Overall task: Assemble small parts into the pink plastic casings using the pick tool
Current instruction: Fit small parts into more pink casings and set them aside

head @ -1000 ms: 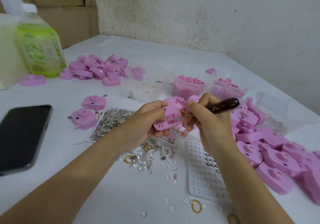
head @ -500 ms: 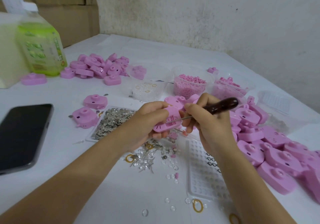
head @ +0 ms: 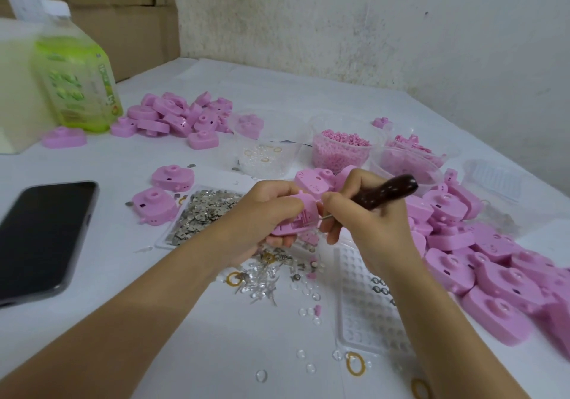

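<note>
The left hand (head: 262,213) grips one pink casing (head: 303,213) just above the bench (head: 216,352), fingers curled round its edge, with the open inner side turned toward the person. The right hand (head: 367,223) is closed round the dark wooden handle of the pick tool (head: 382,192), thumb and forefinger pinching low near the metal shaft. The thin tip reaches into the ribbed slot area inside the casing. Whether it touches a part there is too small to tell.

The step in hand looks like seating or nudging a small part into its place inside the casing. The part itself cannot be made out.

A flat tray of metal pieces (head: 203,213) lies just left of the hands. Loose clear bits (head: 262,278) are scattered under them. A big pile of casings (head: 493,260) sits to the right and a smaller pile (head: 175,118) lies farther back. A cup of pink pellets (head: 340,149) stands behind the hands, and a phone (head: 40,232) lies at the left.

The next move likely calls for light, steady pressure with the tip while the left hand holds the casing firm. A slip could flick the small part out among the loose bits below.
</note>
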